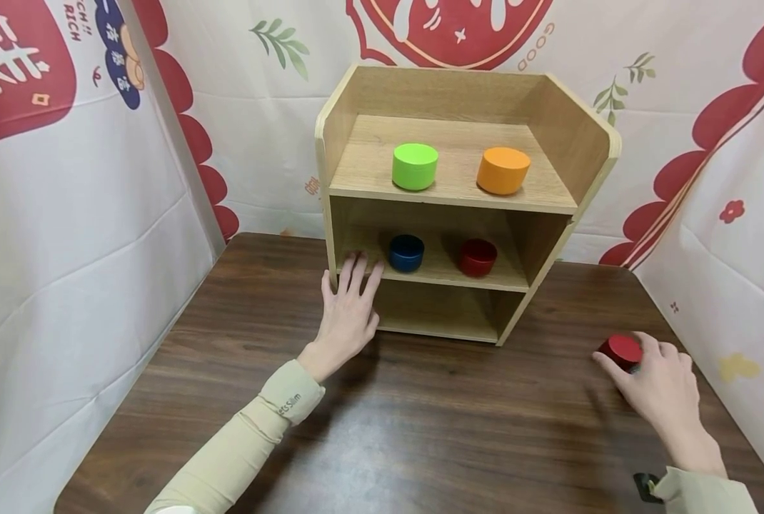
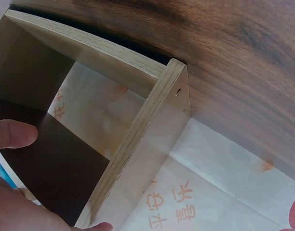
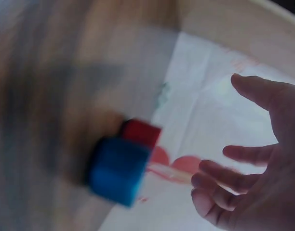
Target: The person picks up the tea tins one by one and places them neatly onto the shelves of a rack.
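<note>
My left hand (image 1: 346, 314) rests on the left front of a wooden shelf unit (image 1: 436, 202), fingers spread and fairly straight over the middle board's edge. Its thumb (image 2: 17, 134) sits by the bottom compartment in the left wrist view. At the table's right, my right hand (image 1: 665, 385) has thumb and fingers spread around a red round container (image 1: 622, 351). The right wrist view, though blurred, has this right hand (image 3: 253, 168) with loose fingers apart from a blue container (image 3: 118, 171) and the red one (image 3: 143, 132) behind it. In the head view that blue container is mostly hidden.
Green (image 1: 415, 168) and orange (image 1: 503, 171) containers stand on the top board. A dark blue one (image 1: 406, 253) and another red one (image 1: 478, 258) occupy the middle board. The brown table (image 1: 433, 428) has patterned cloth (image 1: 118, 228) hanging around it. A small black object (image 1: 647, 487) lies near the right sleeve.
</note>
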Action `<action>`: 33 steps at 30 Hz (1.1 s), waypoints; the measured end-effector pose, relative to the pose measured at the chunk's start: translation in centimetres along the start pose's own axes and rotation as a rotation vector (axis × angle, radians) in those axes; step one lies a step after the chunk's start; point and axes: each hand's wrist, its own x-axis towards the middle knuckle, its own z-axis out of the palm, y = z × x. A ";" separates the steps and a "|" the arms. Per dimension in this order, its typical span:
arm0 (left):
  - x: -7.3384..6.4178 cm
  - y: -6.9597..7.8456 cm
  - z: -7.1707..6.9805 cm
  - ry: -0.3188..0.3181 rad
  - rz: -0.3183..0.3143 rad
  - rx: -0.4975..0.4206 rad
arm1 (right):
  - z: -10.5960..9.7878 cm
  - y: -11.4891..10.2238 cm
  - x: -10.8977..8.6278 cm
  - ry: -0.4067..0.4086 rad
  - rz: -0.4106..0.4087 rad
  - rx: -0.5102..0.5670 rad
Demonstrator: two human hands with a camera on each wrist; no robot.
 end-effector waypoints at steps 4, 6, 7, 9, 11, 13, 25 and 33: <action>0.0 0.0 0.0 0.011 0.006 0.001 | 0.4 2.4 -0.5 -0.096 0.112 -0.047; 0.0 0.0 0.0 0.020 0.009 -0.001 | 0.5 3.3 -0.7 -0.148 0.156 -0.070; 0.0 0.0 -0.1 0.022 0.010 -0.003 | 0.5 3.7 -0.7 -0.173 0.174 -0.078; 0.0 0.0 -0.1 0.026 0.011 -0.003 | 0.5 4.4 -0.8 -0.218 0.204 -0.089; 0.1 0.0 -0.1 0.034 0.010 -0.002 | 0.6 4.9 -0.8 -0.270 0.233 -0.098; 0.0 0.0 -0.1 0.039 0.008 -0.002 | 0.6 5.4 -0.8 -0.315 0.257 -0.097; 0.0 0.1 -0.2 0.021 0.005 -0.010 | 1.1 6.4 -0.6 -0.443 0.311 -0.043; 0.0 0.1 -0.2 0.011 -0.001 -0.008 | 1.1 6.5 -0.5 -0.411 0.319 -0.023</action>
